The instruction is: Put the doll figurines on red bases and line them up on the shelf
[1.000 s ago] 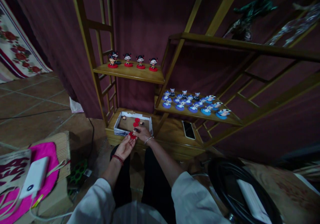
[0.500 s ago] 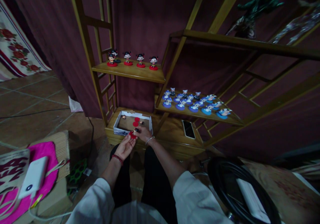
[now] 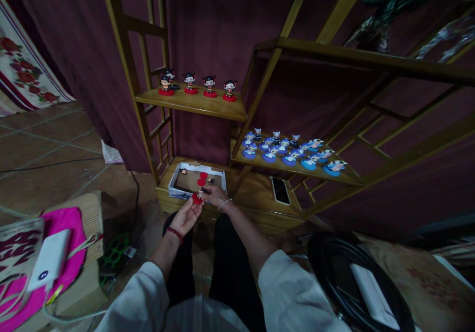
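Note:
My left hand (image 3: 186,216) is closed on a round red base (image 3: 196,199), palm turned up. Just above it, my right hand (image 3: 215,195) pinches a small black-haired figurine (image 3: 202,191) against that base; whether the two parts are joined I cannot tell. Both hands are at the front edge of a shallow white box (image 3: 178,192) on the low wooden shelf. Inside the box lie two more red bases (image 3: 201,182), and two small figurine parts (image 3: 184,171).
Several finished red-based figurines (image 3: 210,85) stand on the upper left shelf. Blue and purple figurines (image 3: 290,157) fill the right shelf, above a phone (image 3: 280,190). A white power bank (image 3: 50,259) lies at left; a black coiled hose (image 3: 315,262) is at right.
The view has shifted slightly. Both hands stay together at the box edge, still on the figurine and its red base.

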The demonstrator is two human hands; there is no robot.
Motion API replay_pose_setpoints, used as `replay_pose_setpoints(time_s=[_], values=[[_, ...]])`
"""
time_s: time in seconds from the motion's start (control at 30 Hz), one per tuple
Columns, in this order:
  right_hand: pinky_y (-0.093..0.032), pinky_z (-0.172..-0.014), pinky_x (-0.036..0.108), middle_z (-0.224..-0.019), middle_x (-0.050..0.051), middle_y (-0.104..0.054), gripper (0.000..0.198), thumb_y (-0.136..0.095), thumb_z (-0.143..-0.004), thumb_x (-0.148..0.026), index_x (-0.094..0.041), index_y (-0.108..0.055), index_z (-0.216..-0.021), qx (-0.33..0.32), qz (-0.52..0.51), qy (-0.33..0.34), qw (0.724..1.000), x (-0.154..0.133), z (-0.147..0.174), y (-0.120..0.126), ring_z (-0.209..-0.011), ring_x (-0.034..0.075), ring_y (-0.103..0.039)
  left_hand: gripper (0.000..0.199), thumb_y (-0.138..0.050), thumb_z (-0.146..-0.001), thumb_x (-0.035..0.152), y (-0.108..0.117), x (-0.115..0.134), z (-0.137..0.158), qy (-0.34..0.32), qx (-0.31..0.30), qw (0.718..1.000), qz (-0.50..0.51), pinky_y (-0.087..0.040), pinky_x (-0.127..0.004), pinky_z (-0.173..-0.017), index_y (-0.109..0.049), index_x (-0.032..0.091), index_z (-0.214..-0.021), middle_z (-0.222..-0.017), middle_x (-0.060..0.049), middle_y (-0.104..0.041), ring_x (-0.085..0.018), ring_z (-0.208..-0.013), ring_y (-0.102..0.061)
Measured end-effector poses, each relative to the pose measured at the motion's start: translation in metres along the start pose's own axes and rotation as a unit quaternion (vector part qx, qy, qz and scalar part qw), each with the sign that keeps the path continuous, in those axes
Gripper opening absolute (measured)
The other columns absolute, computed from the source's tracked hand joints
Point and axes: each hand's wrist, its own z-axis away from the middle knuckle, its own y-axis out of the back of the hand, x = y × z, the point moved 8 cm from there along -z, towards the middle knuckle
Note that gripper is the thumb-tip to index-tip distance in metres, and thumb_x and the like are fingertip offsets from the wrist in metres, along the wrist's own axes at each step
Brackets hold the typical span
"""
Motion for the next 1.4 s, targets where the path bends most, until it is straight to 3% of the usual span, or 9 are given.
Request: replay_pose_setpoints(time_s=[0.27,0.5,1.4], values=[[-0.041,-0.051,0.019,-0.057,-0.002,-0.059,0.016,-0.06,-0.063,-0.026,-0.013,-0.062,-0.072,0.001,-0.006,-0.003,1.0,-0.002,0.0,0.002,-0.053,0.009,-0.051,0.017,-0.049,-0.08,0.023,-0.007,0.001,0.004,0.003,-0.021,1.0,-0.02,-0.047,-0.021,-0.064,-0.058,0.011,-0.088,-0.084,-0.008,-0.062,-0.013,-0.078,-0.059],[-0.042,-0.05,0.018,-0.058,-0.001,-0.059,0.008,-0.059,-0.064,-0.019,-0.013,-0.059,-0.069,0.002,-0.044,-0.027,0.999,-0.005,0.005,0.001,-0.05,0.007,-0.051,0.017,-0.048,-0.081,0.023,-0.006,0.002,0.005,0.003,0.0,1.0,-0.014,-0.046,-0.02,-0.062,-0.059,0.012,-0.087,-0.081,-0.008,-0.062,-0.012,-0.073,-0.059],[-0.039,-0.055,0.019,-0.061,-0.003,-0.057,0.016,-0.061,-0.059,-0.022,-0.012,-0.061,-0.072,-0.016,0.01,0.006,1.0,-0.009,0.001,0.001,-0.057,0.009,-0.05,0.015,-0.05,-0.079,0.02,0.003,0.001,0.0,-0.002,0.009,1.0,-0.023,-0.048,-0.022,-0.065,-0.059,0.012,-0.088,-0.081,-0.007,-0.062,-0.012,-0.073,-0.059]])
